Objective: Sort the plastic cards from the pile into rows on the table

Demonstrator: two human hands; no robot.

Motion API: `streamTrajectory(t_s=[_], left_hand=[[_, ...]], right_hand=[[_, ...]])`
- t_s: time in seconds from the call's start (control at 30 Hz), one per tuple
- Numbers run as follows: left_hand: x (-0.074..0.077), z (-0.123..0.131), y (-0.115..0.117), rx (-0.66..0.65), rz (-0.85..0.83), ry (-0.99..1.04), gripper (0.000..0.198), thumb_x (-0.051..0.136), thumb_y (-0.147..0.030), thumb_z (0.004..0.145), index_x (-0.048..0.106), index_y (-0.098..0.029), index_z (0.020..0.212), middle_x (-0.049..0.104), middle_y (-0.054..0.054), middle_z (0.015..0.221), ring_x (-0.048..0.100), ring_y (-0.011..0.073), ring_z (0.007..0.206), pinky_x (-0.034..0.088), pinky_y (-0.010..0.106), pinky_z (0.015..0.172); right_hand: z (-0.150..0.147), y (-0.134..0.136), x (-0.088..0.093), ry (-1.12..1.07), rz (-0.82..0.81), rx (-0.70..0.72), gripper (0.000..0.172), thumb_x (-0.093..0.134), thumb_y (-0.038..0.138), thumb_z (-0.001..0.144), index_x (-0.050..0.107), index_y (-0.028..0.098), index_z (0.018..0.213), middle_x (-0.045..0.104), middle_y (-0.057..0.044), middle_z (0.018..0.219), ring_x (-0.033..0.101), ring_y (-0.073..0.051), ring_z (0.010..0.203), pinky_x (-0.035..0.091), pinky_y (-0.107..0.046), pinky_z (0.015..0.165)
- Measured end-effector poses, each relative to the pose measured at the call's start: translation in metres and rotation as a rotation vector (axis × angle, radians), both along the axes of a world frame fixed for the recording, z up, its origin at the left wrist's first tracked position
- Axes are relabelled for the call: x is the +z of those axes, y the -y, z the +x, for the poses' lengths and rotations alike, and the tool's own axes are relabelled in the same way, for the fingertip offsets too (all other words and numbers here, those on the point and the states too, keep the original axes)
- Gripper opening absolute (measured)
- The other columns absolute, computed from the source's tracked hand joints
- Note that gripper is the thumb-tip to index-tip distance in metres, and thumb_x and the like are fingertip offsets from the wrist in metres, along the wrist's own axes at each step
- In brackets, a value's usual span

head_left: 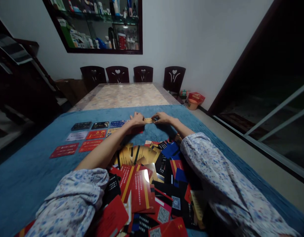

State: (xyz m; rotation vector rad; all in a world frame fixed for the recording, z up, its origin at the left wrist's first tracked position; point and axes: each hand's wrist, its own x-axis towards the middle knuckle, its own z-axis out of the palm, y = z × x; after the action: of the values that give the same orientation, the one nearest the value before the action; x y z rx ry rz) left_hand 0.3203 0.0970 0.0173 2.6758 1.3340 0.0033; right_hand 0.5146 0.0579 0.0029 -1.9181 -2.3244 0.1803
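A small gold card (149, 120) lies at or just above the blue cloth, at the far end of my reach. My left hand (136, 119) pinches its left end, with some fingers lifted away. The right end is between the closed fingers of my right hand (163, 118). To the left, cards are laid out in rows, among them a black card (100, 125), a blue card (117, 123) and a red card (64, 150). My left forearm and hand hide part of these rows. Beneath my arms spreads a loose pile of cards (142, 187) in red, gold, black and blue.
Blue cloth (28, 164) covers the near part of a long table, whose patterned top (127, 95) shows beyond it. Several dark chairs (117, 74) stand at the far side. A red bag on a bucket (194, 100) sits on the floor at right.
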Motion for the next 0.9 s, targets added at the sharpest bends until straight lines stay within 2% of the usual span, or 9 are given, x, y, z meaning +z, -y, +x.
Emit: streamTrajectory(t_s=[0.17,0.37,0.63,0.9], left_hand=[[-0.001,-0.001,0.003,-0.028,0.048,0.015,0.029,0.061,-0.022,0.074,0.072,-0.014,0.100,0.063,0.018,0.124,0.035,0.0425,0.132,0.040,0.058,0.098],[-0.004,-0.008,0.015,-0.111,0.156,0.097,0.041,0.057,-0.020,0.077,0.068,-0.017,0.116,0.058,0.017,0.131,0.032,0.0406,0.136,0.035,0.060,0.101],[0.006,-0.011,0.066,-0.228,0.195,0.213,0.046,0.055,-0.020,0.081,0.065,-0.023,0.126,0.058,0.012,0.135,0.032,0.0373,0.138,0.034,0.056,0.102],[0.012,-0.021,0.118,-0.293,0.171,0.235,0.047,0.056,-0.018,0.080,0.064,-0.021,0.126,0.055,0.012,0.142,0.031,0.0376,0.139,0.033,0.061,0.102]], right_hand=[[-0.002,0.005,0.006,-0.002,-0.021,-0.023,0.049,0.069,0.028,0.080,0.069,0.019,0.128,0.071,-0.008,0.118,0.065,-0.022,0.100,0.047,-0.024,0.084],[0.003,0.027,0.011,-0.007,0.108,0.020,0.043,0.069,0.024,0.081,0.072,0.016,0.123,0.071,-0.013,0.116,0.065,-0.022,0.097,0.047,-0.028,0.087],[0.011,0.076,0.007,-0.107,0.255,0.114,0.031,0.062,0.014,0.080,0.077,0.019,0.108,0.076,-0.008,0.105,0.066,-0.022,0.094,0.046,-0.030,0.088],[0.014,0.135,0.011,-0.244,0.324,0.198,0.025,0.060,0.014,0.082,0.077,0.019,0.099,0.077,-0.008,0.100,0.066,-0.022,0.093,0.046,-0.036,0.091]])
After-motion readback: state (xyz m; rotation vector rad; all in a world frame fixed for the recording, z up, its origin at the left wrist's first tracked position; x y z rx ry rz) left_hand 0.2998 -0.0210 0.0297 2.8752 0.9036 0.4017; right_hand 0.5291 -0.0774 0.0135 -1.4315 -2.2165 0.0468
